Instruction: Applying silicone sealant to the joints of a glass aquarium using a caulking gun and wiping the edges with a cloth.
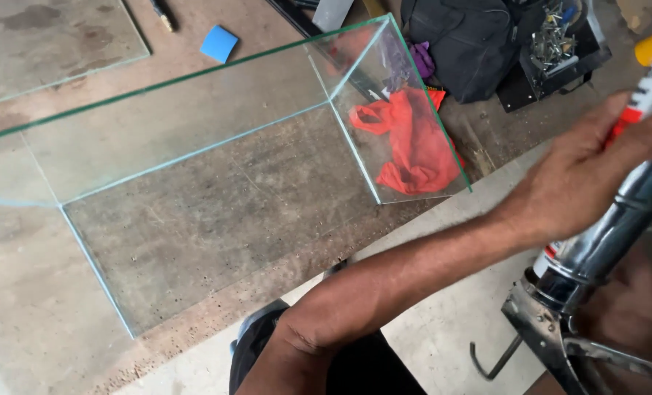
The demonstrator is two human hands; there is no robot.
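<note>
While the left hand is wrapping its grip tight round the tube of the caulking gun, the right hand is closing, blurred, on the handle below. Both are hovering off the tabletop edge, well right of the glass tank and red bag.

Glass tank open-topped, apparently; upright panes walling three sides.

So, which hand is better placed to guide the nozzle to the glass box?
Probably the left hand: it grips the tube of the caulking gun nearer the glass box. The right hand sits back at the trigger.
</note>
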